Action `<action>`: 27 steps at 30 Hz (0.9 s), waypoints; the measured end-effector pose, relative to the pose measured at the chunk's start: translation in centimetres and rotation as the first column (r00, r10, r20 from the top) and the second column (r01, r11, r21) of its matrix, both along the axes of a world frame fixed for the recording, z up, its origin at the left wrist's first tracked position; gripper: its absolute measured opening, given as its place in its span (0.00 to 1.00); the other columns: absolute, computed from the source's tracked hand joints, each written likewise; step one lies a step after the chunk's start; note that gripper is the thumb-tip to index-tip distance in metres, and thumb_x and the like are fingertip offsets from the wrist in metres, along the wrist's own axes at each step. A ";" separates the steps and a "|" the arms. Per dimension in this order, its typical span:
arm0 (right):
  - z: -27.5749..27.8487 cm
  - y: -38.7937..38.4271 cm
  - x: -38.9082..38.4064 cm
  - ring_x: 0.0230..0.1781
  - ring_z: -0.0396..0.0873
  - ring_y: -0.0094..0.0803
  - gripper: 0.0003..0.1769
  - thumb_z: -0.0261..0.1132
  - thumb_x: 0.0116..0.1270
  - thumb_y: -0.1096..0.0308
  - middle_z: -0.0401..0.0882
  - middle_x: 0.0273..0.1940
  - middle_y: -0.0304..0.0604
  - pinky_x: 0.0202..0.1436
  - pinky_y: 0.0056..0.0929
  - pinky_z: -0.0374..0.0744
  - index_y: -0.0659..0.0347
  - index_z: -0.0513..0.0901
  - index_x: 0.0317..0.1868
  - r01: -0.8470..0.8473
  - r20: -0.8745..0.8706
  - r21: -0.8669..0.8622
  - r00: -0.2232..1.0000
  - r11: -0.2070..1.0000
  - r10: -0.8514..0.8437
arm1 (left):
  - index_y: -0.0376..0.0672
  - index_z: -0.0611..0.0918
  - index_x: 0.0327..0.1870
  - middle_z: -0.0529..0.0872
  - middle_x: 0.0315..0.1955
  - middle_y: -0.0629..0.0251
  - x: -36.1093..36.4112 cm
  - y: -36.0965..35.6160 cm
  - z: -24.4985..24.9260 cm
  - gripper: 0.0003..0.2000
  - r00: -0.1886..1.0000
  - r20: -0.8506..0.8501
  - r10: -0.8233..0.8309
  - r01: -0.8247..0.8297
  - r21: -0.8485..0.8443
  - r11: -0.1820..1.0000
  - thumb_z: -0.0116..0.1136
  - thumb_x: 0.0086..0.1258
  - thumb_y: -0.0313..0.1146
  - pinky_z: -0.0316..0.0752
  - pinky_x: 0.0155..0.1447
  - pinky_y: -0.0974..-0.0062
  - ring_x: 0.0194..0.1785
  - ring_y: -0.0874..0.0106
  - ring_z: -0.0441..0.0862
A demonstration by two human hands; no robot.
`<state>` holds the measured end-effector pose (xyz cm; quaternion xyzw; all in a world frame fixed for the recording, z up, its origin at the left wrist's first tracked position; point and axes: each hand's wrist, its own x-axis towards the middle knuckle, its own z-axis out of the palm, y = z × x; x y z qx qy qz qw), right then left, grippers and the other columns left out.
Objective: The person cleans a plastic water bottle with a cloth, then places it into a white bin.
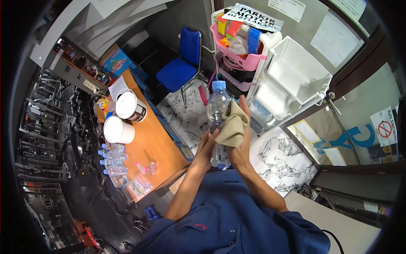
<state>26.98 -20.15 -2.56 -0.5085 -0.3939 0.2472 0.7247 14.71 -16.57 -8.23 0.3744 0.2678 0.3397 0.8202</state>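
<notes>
A clear plastic water bottle with a blue cap is upright in front of my chest. My left hand is closed round its lower part, from the left side. My right hand presses a folded beige cloth against the bottle's right side. Some of the right fingers stretch up behind the cloth, and the rest are hidden by it. The bottle's base shows below, between my wrists.
On the wooden table at left stand two white tubs, several capped water bottles and a small pink-topped bottle. Beyond are a blue chair, a pink basket rack and white bins. A glass door is at right.
</notes>
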 end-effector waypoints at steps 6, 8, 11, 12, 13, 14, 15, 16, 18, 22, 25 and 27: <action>0.6 -2.1 -0.7 0.84 0.62 0.63 0.47 0.67 0.70 0.70 0.57 0.84 0.70 0.85 0.47 0.63 0.70 0.57 0.86 -0.154 0.352 -0.147 0.915 0.977 0.197 | 0.43 0.70 0.81 0.78 0.73 0.64 -1.0 -0.7 0.4 0.30 0.996 -0.023 0.082 -0.084 -0.115 0.990 0.43 0.90 0.55 0.71 0.81 0.62 0.77 0.68 0.75; 1.2 -3.4 -1.2 0.85 0.59 0.62 0.47 0.68 0.70 0.71 0.54 0.85 0.69 0.85 0.47 0.63 0.72 0.58 0.85 -0.121 0.501 -0.159 0.845 0.980 0.186 | 0.40 0.70 0.80 0.78 0.73 0.63 -0.8 -1.1 2.0 0.34 0.991 0.072 0.109 -0.100 -0.117 0.988 0.41 0.89 0.60 0.71 0.80 0.64 0.77 0.67 0.74; 0.9 -6.1 -2.1 0.87 0.54 0.65 0.53 0.75 0.61 0.72 0.48 0.86 0.70 0.86 0.55 0.62 0.71 0.59 0.85 -0.165 0.641 -0.167 0.731 0.972 0.234 | 0.37 0.70 0.79 0.78 0.73 0.61 -0.2 -0.5 4.3 0.40 0.976 0.191 0.104 -0.089 -0.089 0.992 0.42 0.85 0.67 0.71 0.79 0.66 0.75 0.67 0.75; -0.2 -7.1 -2.3 0.87 0.53 0.66 0.53 0.75 0.60 0.73 0.48 0.86 0.70 0.86 0.55 0.62 0.71 0.60 0.84 -0.177 0.704 -0.189 0.662 0.966 0.259 | 0.37 0.70 0.80 0.78 0.72 0.61 -0.5 0.6 3.6 0.42 0.974 0.213 0.071 -0.061 -0.055 0.997 0.43 0.83 0.69 0.71 0.78 0.67 0.73 0.67 0.77; -0.5 -7.7 -2.2 0.86 0.53 0.67 0.53 0.76 0.59 0.73 0.48 0.86 0.70 0.86 0.55 0.62 0.72 0.61 0.83 -0.187 0.760 -0.210 0.587 0.960 0.281 | 0.37 0.69 0.81 0.79 0.71 0.61 -0.6 1.4 2.9 0.45 0.971 0.234 0.037 -0.033 -0.019 0.999 0.45 0.81 0.72 0.70 0.78 0.68 0.71 0.66 0.78; 0.1 -8.3 -1.7 0.86 0.52 0.71 0.49 0.76 0.61 0.72 0.50 0.86 0.70 0.86 0.54 0.63 0.72 0.64 0.81 -0.270 0.708 -0.269 0.595 0.925 0.380 | 0.36 0.67 0.81 0.77 0.74 0.58 -0.4 1.8 2.5 0.49 0.982 0.168 0.088 -0.099 0.054 0.994 0.46 0.78 0.76 0.72 0.77 0.68 0.72 0.66 0.77; 0.3 -8.4 -0.5 0.86 0.53 0.69 0.48 0.76 0.63 0.72 0.51 0.86 0.69 0.86 0.52 0.63 0.71 0.65 0.81 -0.352 0.627 -0.234 0.657 0.906 0.418 | 0.35 0.67 0.81 0.77 0.74 0.58 -0.4 1.6 2.9 0.50 0.974 0.214 0.073 -0.075 0.002 0.997 0.46 0.77 0.77 0.72 0.77 0.68 0.72 0.66 0.76; 0.5 -8.1 1.1 0.87 0.53 0.67 0.46 0.75 0.64 0.72 0.51 0.86 0.68 0.86 0.50 0.63 0.71 0.66 0.81 -0.430 0.539 -0.190 0.706 0.883 0.460 | 0.35 0.67 0.81 0.78 0.74 0.57 -0.4 1.4 3.7 0.52 0.964 0.259 0.061 -0.050 -0.050 0.997 0.46 0.76 0.78 0.73 0.76 0.68 0.73 0.66 0.76; 1.0 -7.3 1.2 0.86 0.57 0.56 0.42 0.72 0.71 0.70 0.56 0.85 0.64 0.85 0.44 0.63 0.69 0.63 0.82 -0.485 0.093 -0.078 0.866 0.871 0.491 | 0.33 0.64 0.82 0.75 0.77 0.56 -0.2 0.8 5.2 0.57 0.955 0.290 0.062 -0.040 -0.080 0.996 0.45 0.72 0.82 0.72 0.77 0.70 0.74 0.68 0.74; 0.0 -2.8 0.1 0.80 0.67 0.36 0.41 0.61 0.84 0.64 0.66 0.80 0.52 0.82 0.36 0.68 0.64 0.51 0.87 -0.248 -0.305 0.200 0.904 0.948 0.301 | 0.41 0.63 0.84 0.64 0.83 0.47 -0.1 0.9 3.0 0.48 0.924 0.381 -0.036 0.030 0.023 0.999 0.42 0.78 0.75 0.57 0.86 0.60 0.82 0.57 0.65; 0.0 -3.2 -0.6 0.80 0.66 0.32 0.43 0.65 0.81 0.58 0.58 0.85 0.49 0.82 0.35 0.67 0.64 0.54 0.86 -0.290 -0.137 0.118 0.943 0.950 0.305 | 0.40 0.64 0.83 0.65 0.80 0.50 0.8 1.7 0.8 0.41 0.957 0.020 0.288 -0.262 0.480 0.838 0.42 0.84 0.66 0.56 0.85 0.59 0.82 0.56 0.63; 0.6 -3.6 -0.7 0.79 0.67 0.34 0.45 0.70 0.78 0.59 0.51 0.87 0.47 0.81 0.34 0.68 0.66 0.57 0.85 -0.358 -0.536 0.219 0.733 0.907 0.419 | 0.37 0.66 0.81 0.66 0.76 0.52 1.0 2.5 1.6 0.37 0.797 -0.255 0.548 -0.176 0.770 0.614 0.45 0.86 0.60 0.59 0.83 0.57 0.81 0.56 0.64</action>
